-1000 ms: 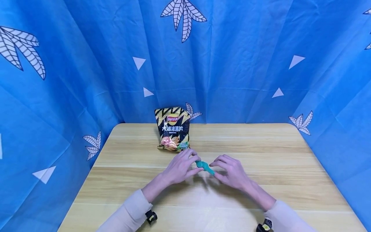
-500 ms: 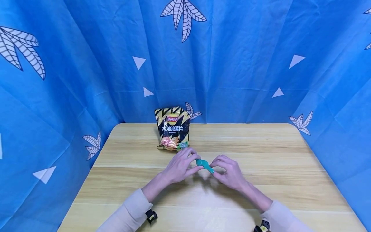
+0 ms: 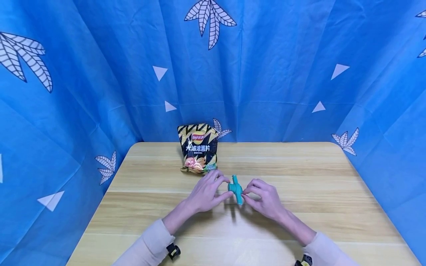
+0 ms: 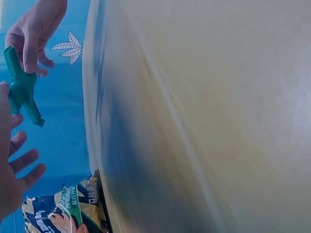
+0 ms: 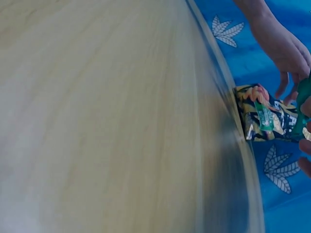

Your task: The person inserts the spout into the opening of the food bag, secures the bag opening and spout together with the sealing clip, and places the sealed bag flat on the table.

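Note:
A teal bag clip [image 3: 237, 191], a long bar with a round cap at its middle, is held above the table between my two hands. My left hand [image 3: 207, 191] pinches the round cap between thumb and forefinger. On the other side, the thumb and forefinger of my right hand [image 3: 265, 197] pinch the clip near its middle. In the left wrist view the clip [image 4: 23, 90] shows both arms of its bar, and the left hand's other fingers are spread. The right wrist view shows only part of the clip [image 5: 303, 97], at the frame's edge.
A black and yellow chip bag [image 3: 198, 147] stands at the back of the wooden table [image 3: 299, 166], just beyond my left hand. A blue curtain [image 3: 273, 74] with leaf prints surrounds the table's back and sides.
The clip has turned between the hands, from slanting toward the right hand to lying nearly front to back. The right fingers have shifted from its end to its middle; the left hand stays nearly still.

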The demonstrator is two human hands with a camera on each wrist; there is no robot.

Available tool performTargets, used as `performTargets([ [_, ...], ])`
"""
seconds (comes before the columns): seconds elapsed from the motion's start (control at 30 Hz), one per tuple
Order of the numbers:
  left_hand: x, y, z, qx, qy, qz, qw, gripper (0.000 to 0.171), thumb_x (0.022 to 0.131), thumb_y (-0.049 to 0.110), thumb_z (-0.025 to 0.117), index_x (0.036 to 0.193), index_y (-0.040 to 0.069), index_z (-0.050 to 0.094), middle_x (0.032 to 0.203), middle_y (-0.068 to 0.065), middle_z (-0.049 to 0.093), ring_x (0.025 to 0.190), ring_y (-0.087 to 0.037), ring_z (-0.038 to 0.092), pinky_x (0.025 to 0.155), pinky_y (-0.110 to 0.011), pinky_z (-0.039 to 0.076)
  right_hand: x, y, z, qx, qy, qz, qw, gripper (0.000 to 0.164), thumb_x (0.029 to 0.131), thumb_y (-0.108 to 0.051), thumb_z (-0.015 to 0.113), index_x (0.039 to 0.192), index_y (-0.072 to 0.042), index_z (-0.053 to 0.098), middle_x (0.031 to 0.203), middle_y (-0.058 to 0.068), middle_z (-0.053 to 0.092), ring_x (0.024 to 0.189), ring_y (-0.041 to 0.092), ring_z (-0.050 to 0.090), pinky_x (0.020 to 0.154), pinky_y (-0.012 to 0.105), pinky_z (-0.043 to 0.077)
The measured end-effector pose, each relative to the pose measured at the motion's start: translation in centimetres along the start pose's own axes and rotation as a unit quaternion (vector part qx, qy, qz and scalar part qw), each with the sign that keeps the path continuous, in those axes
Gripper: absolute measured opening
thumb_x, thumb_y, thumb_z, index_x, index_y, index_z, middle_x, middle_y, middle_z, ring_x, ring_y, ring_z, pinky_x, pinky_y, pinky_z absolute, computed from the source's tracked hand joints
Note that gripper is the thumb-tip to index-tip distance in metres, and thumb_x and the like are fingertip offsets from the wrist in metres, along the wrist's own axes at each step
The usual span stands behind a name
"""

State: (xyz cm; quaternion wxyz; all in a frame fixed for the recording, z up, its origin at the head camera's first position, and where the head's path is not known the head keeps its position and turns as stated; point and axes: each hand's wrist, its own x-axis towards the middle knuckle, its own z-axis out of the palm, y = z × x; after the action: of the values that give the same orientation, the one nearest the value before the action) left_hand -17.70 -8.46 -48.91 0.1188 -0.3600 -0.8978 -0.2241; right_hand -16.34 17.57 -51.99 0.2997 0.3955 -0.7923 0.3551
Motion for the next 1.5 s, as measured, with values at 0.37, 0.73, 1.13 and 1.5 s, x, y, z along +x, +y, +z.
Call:
performTargets([
  [0.37,-0.3,1.4,0.7,-0.075,-0.036,-0.099,0.9917,0.042,0.107,0.051,0.051,0.121,0.016,0.067,0.119,-0.003,0.065,0.111,-0.015,0.058,0.094,-0.037,0.054,-0.2,0.8,-0.4,-0.088,0.027,-0.088,0.992,0.025,0.103,-0.024,0.063,0.084,-0.016,0.077,0.081,-0.005,0.069,0.070,0.010,0.063,0.061,0.020,0.053],
  [0.73,0.0,2.1,0.9,-0.100,-0.035,-0.119,0.9872,0.036,0.108,0.046,0.053,0.111,0.014,0.068,0.115,-0.001,0.063,0.106,-0.013,0.055,0.090,-0.033,0.051,-0.1,0.9,-0.3,-0.118,0.032,-0.136,0.983,0.005,0.085,-0.013,0.079,0.087,-0.016,0.076,0.081,-0.003,0.071,0.069,0.012,0.064,0.060,0.024,0.055],
  [1.13,-0.2,1.8,0.9,-0.074,-0.026,-0.096,0.9923,0.034,0.106,0.043,0.058,0.116,0.011,0.064,0.116,-0.002,0.061,0.109,-0.015,0.054,0.093,-0.035,0.054,0.5,0.9,-1.3,-0.116,0.013,-0.096,0.989,0.020,0.097,-0.033,0.070,0.090,-0.016,0.077,0.083,-0.004,0.071,0.073,0.011,0.066,0.063,0.024,0.057],
  [1.5,-0.5,1.1,0.7,-0.010,-0.022,-0.004,0.9997,0.028,0.106,0.043,0.060,0.111,0.016,0.065,0.111,0.002,0.059,0.101,-0.011,0.053,0.087,-0.026,0.052,1.5,1.2,-2.7,-0.088,-0.045,0.041,0.994,0.034,0.091,-0.042,0.078,0.112,-0.016,0.076,0.096,-0.002,0.075,0.083,0.015,0.072,0.066,0.026,0.057],
])
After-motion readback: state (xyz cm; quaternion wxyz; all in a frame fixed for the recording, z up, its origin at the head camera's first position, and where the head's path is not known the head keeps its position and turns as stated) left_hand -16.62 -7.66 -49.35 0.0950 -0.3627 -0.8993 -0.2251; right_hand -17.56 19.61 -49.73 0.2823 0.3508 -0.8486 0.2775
